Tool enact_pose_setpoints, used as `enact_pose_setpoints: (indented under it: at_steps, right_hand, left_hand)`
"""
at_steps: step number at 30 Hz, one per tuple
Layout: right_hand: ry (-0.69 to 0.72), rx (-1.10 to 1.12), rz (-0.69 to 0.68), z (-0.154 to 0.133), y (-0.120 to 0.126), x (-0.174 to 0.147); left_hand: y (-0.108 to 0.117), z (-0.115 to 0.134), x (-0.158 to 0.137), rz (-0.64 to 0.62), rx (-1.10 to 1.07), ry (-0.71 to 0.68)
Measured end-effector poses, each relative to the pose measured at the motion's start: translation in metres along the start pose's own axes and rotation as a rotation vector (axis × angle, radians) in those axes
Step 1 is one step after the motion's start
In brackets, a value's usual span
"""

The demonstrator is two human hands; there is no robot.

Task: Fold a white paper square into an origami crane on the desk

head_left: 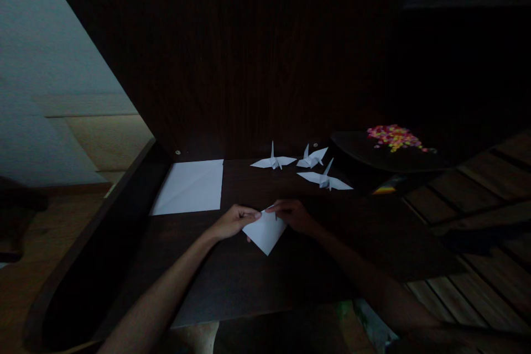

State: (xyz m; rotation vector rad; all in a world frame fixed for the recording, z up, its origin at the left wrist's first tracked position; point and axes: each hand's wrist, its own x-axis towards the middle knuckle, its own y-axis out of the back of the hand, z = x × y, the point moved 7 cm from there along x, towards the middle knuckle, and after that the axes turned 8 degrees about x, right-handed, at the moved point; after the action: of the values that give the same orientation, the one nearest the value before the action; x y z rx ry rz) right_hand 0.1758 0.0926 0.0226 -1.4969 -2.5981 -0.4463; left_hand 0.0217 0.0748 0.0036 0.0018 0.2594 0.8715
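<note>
A folded square of white paper (266,234), one corner pointing toward me, is held between my hands over the dark table. My left hand (235,222) pinches its upper left edge, the thumb lying on top. At the upper right edge my right hand (293,215) grips it with bent fingers near the top corner. Some fingertips are hidden behind the paper. Past my hands stand three white paper cranes, a left one (274,162), a back right one (312,158) and a nearer right one (326,180). A larger creased white sheet (191,188) lies flat at the left.
Small pink, red and yellow pieces (396,137) are heaped on a dark rounded surface (373,159) at the right. A tall dark wooden panel (232,55) rises behind the table (232,287). A raised dark side edge (103,221) bounds the left.
</note>
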Motion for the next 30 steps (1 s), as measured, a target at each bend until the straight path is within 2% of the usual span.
enact_pose_setpoints:
  at_steps: [2, 10, 15, 19, 24, 30]
  right_hand:
    - [-0.033, -0.007, 0.038, 0.001, 0.001, 0.0]
    - [-0.191, 0.101, 0.154, 0.01, 0.006, -0.002]
    - [-0.279, 0.109, 0.189, 0.018, 0.008, -0.002]
    - [-0.297, 0.13, 0.168, 0.019, 0.007, -0.002]
    - [-0.298, 0.141, 0.198, 0.021, 0.01, 0.0]
    - [-0.301, 0.131, 0.217, 0.022, 0.01, 0.001]
  left_hand:
    - [-0.002, 0.001, -0.001, -0.016, 0.01, 0.004]
    - [0.0, 0.001, -0.001, 0.053, 0.076, -0.013]
    - [0.004, 0.002, -0.001, 0.143, 0.108, -0.001]
    - [0.007, 0.005, 0.0, 0.198, 0.116, -0.041]
    - [0.004, 0.001, 0.0, 0.155, 0.076, -0.063]
    - [0.003, 0.005, -0.001, 0.163, 0.111, -0.071]
